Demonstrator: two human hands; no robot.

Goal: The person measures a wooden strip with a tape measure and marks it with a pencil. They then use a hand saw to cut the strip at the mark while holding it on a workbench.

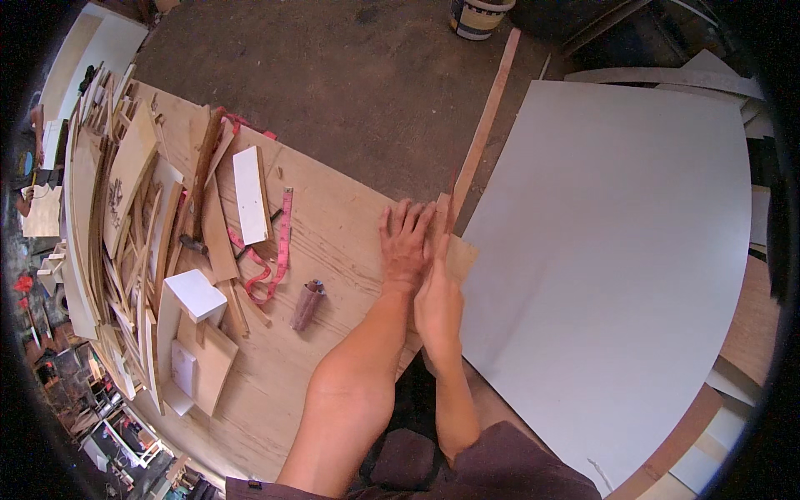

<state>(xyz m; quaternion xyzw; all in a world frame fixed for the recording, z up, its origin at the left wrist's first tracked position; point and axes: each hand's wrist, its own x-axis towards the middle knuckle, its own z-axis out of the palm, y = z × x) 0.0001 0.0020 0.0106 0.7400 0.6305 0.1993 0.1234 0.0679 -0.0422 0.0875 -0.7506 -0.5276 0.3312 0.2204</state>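
Observation:
My left hand [404,250] lies on the plywood table [333,208] near its right edge, fingers apart, pressing beside a narrow wooden piece [442,201]. Just right of it, my right hand [437,296] is closed at the near end of a thin, reddish-brown upright piece [452,208]; what its fingers grip is hidden. A small light plywood piece [462,260] sits under that hand. A long pale wooden strip [492,108] extends beyond, toward the back. Left of my hands are a rolled sandpaper piece [307,304], a pink measuring tape [284,242] and a white board [248,192].
Wood offcuts [125,192] pile along the left, with a hammer [200,175] and a white-topped block [195,293]. A large white panel [608,267] fills the right. A bucket [479,18] stands on the floor [317,75] behind. Another person's arm [27,200] shows at far left.

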